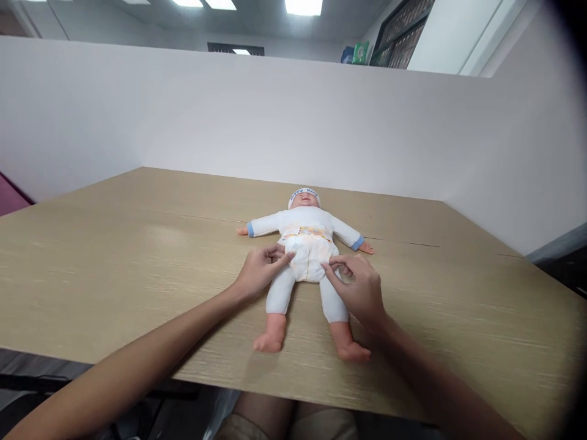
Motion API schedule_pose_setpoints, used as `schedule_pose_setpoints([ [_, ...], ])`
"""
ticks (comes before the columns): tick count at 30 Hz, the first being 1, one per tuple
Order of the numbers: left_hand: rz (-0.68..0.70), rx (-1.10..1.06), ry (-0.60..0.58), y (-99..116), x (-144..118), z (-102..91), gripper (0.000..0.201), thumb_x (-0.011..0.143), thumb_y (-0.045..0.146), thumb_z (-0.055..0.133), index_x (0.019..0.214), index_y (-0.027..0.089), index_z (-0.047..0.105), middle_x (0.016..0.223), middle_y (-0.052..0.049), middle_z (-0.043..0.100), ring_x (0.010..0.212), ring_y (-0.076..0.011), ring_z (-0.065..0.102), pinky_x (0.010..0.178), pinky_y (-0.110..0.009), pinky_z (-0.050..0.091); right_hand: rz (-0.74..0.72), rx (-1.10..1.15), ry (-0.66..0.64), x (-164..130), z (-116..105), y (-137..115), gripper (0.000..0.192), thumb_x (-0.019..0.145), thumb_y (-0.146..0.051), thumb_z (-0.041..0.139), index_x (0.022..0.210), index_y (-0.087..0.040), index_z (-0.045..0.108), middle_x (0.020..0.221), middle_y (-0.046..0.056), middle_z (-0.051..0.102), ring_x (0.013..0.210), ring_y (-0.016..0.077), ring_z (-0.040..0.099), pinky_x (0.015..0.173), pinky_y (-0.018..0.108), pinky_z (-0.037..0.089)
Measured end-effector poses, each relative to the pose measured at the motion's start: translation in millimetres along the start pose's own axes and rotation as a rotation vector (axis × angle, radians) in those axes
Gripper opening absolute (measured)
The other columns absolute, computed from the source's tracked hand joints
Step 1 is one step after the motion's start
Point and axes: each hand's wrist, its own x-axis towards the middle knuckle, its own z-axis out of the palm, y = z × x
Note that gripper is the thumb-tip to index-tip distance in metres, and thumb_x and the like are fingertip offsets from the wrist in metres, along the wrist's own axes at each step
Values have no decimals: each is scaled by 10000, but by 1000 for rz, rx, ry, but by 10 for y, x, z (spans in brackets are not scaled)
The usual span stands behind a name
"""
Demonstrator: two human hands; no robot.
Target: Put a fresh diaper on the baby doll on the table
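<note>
A baby doll (307, 215) lies on its back on the table, head away from me, arms spread and bare feet towards me. It wears a white outfit with blue cuffs and a white cap with dark lettering. Around its hips is a white diaper (308, 260) with a patterned orange and yellow waistband. My left hand (263, 267) pinches the diaper's edge at the doll's hip on the left. On the opposite side my right hand (358, 284) has thumb and forefinger closed on the diaper's edge by the leg opening.
The wood-grain table (137, 256) reaches to a white partition wall (275, 116) at the back and right. Its front edge runs just above my legs. A green package (360, 52) shows beyond the partition top.
</note>
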Motion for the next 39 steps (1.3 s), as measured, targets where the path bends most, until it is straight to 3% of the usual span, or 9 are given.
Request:
schedule_pose_setpoints([
  [5,27,64,50,-33,-48,-124,395,997,578,774,1083,196,818,1009,-50,824,950,-225,715,881,-343,519,80,47,101,-133,-59,275,293,1021,-378,784,1210,-221,623,918,-7,645,727,166,579,720,323,532],
  [9,164,210,139,-188,38,-324,318,1045,517,691,1073,203,735,1076,-61,789,939,-221,677,930,-382,529,-7,-111,84,-164,-138,686,276,1050,-369,702,1246,-216,581,1105,82,690,889,229,632,870,405,566],
  [14,383,706,302,-530,495,-496,367,1031,439,670,1300,191,645,1342,-145,697,1231,-331,602,1132,-505,457,-86,-333,-22,111,4,1134,381,1070,-427,610,1355,-179,573,1293,180,711,1164,355,645,1023,527,532],
  [18,289,907,266,-675,902,-486,542,1028,516,687,1426,154,616,1481,-188,655,1363,-403,543,1183,-555,404,-8,-368,-35,400,303,1290,573,1060,-504,580,1496,-135,532,1446,239,660,1280,398,621,1063,556,526],
  [22,185,957,203,-733,1048,-487,572,1051,593,645,1428,162,635,1427,-190,703,1329,-408,565,1143,-545,394,90,-299,-105,500,465,1332,739,1056,-528,588,1653,-126,417,1439,225,688,1267,387,652,1081,557,522],
  [25,185,944,187,-742,1026,-505,605,1074,641,592,1449,167,626,1436,-190,709,1332,-405,561,1129,-532,380,137,-273,-137,484,451,1362,758,1055,-561,595,1664,-137,442,1332,192,747,1215,384,674,1061,544,525],
  [29,145,956,175,-719,997,-499,606,1073,648,584,1449,174,626,1429,-191,716,1320,-411,553,1122,-528,367,162,-274,-129,475,427,1363,716,1028,-592,604,1550,-103,583,1324,213,755,1178,377,675,1061,532,522],
  [34,144,963,168,-636,939,-478,590,1073,634,567,1402,150,648,1354,-212,732,1270,-424,577,1107,-537,379,223,-264,-195,502,428,1157,454,1016,-508,583,1245,-155,756,1190,179,774,1091,343,664,975,460,521],
  [39,59,822,205,-265,678,-457,482,951,614,724,1166,187,664,1092,-148,763,1028,-355,666,939,-449,454,287,-253,-171,481,278,825,431,977,-526,609,1162,-169,764,1120,164,785,1024,336,684,876,424,502],
])
